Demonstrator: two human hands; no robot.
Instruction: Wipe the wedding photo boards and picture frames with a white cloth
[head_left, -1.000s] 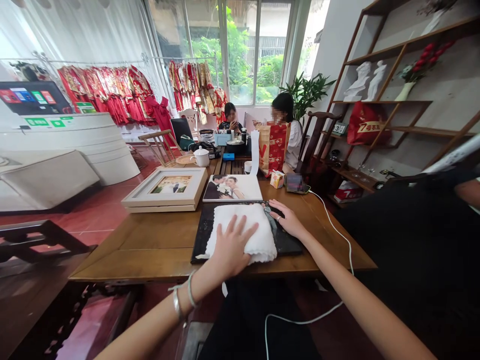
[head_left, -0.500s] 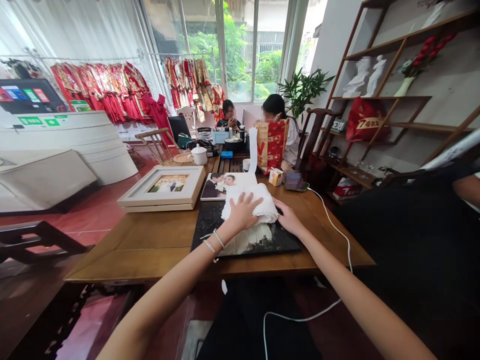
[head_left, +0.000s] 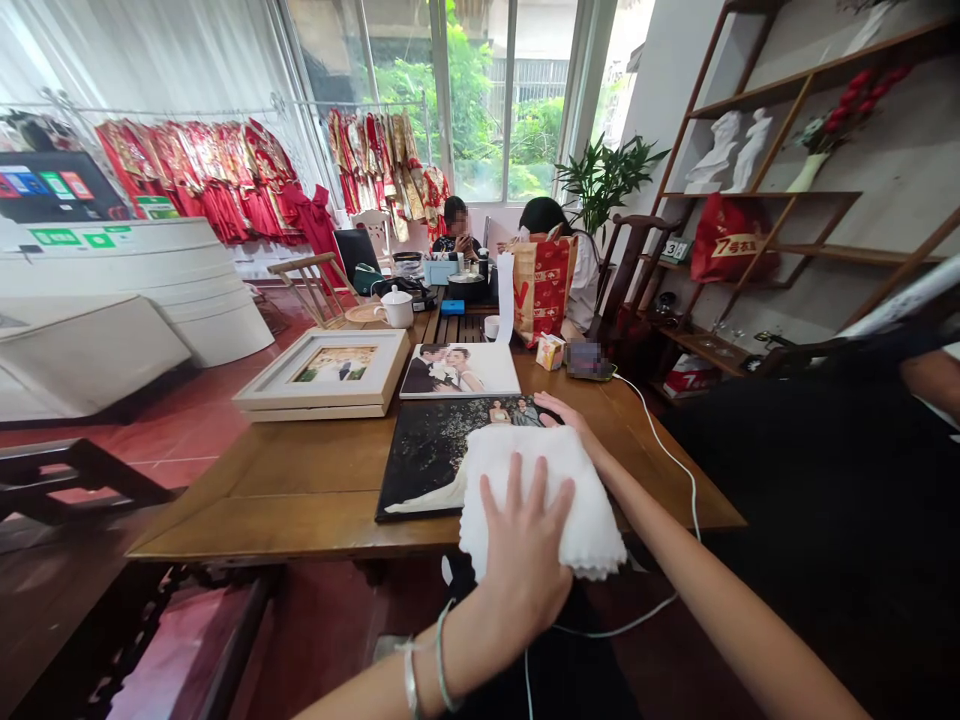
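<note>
A white cloth (head_left: 592, 500) lies over the lower right part of a dark wedding photo panel (head_left: 427, 440) and extends past the table's front edge. My left hand (head_left: 529, 530) presses on this cloth with its fingers spread and stretched out. At the panel's far right corner rests my right hand (head_left: 562, 415), fingers extended along the edge and partly hidden behind the cloth. The panel lies flat, showing a couple at the top and a white dress train at lower left. The cloth covers the rest of its picture.
Just behind lies a second wedding photo (head_left: 480, 370). Framed pictures (head_left: 322, 375) sit at the left, near a white teapot (head_left: 395, 307). A paper bag (head_left: 538, 290), small box (head_left: 550, 351) and phone (head_left: 590, 360) with a white cable (head_left: 671, 450) stand right. Two people sit beyond.
My left hand has drawn the white cloth toward me and to the right, uncovering the panel's upper part. The right hand has shifted slightly up along the panel's right side.
</note>
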